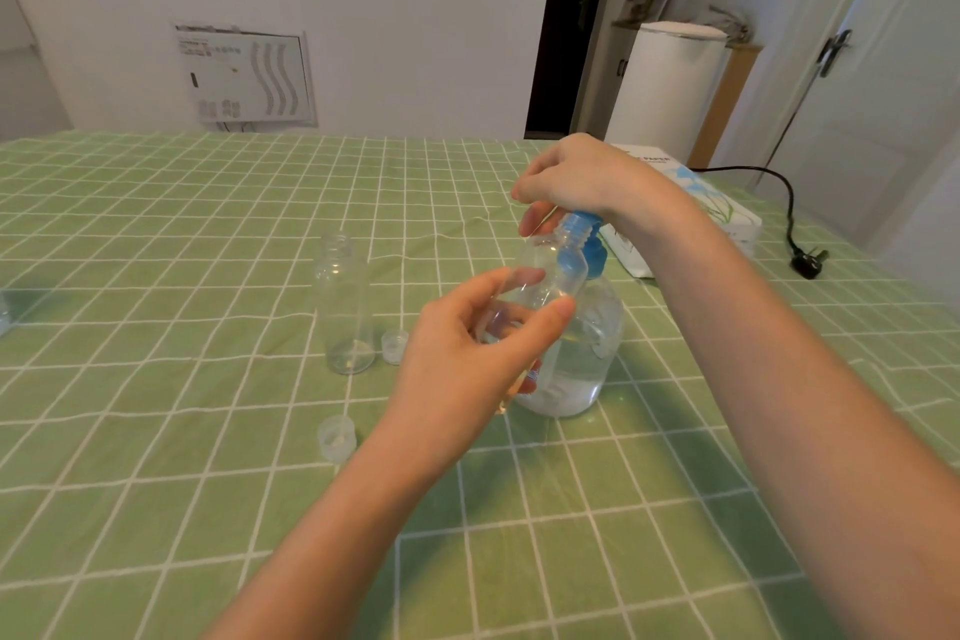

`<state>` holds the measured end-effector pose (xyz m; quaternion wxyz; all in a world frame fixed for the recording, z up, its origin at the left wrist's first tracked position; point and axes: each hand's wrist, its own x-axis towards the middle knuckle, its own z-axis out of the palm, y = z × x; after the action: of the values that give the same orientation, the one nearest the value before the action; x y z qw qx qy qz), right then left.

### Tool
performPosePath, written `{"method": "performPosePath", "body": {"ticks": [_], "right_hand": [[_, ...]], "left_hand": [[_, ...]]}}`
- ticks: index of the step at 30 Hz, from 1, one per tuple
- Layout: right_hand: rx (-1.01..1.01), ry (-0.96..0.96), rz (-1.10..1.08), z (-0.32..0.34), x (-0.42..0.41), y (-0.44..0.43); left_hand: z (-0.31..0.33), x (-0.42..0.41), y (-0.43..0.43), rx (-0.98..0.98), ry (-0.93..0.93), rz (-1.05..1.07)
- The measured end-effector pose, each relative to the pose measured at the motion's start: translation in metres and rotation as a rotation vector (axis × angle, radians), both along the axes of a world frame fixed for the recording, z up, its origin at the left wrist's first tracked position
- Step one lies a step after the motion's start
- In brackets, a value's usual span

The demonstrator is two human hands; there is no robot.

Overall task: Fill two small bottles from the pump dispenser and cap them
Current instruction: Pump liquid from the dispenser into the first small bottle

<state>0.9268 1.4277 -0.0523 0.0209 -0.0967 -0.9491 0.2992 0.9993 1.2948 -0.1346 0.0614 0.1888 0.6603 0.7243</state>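
Observation:
My left hand (467,353) grips a small clear bottle (540,281), tilted with its open neck up against the blue pump head (584,231) of the dispenser (582,353). The dispenser is a clear round bottle, partly full of clear liquid. My right hand (576,182) rests on top of the pump head, fingers curled over it. A second small clear bottle (345,304) stands upright and uncapped to the left. Two clear caps lie on the cloth: one (394,346) beside that bottle, the other (336,438) nearer to me.
Green checked tablecloth (208,483) covers the table. A white tissue pack (696,203) lies behind the dispenser at the right. A black cable with plug (805,263) runs along the right edge. A white cylinder (670,88) stands beyond the table.

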Motion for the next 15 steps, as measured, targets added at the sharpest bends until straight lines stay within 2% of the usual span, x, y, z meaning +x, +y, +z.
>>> {"method": "performPosePath", "body": {"ticks": [7, 15], "right_hand": [[-0.028, -0.031, 0.023, -0.0084, 0.0003, -0.0003], [-0.022, 0.031, 0.041, -0.0040, 0.0014, -0.0014]], "left_hand": [[-0.0043, 0.0006, -0.0009, -0.020, 0.005, -0.003], [-0.0017, -0.0004, -0.0009, -0.012, 0.011, -0.003]]}}
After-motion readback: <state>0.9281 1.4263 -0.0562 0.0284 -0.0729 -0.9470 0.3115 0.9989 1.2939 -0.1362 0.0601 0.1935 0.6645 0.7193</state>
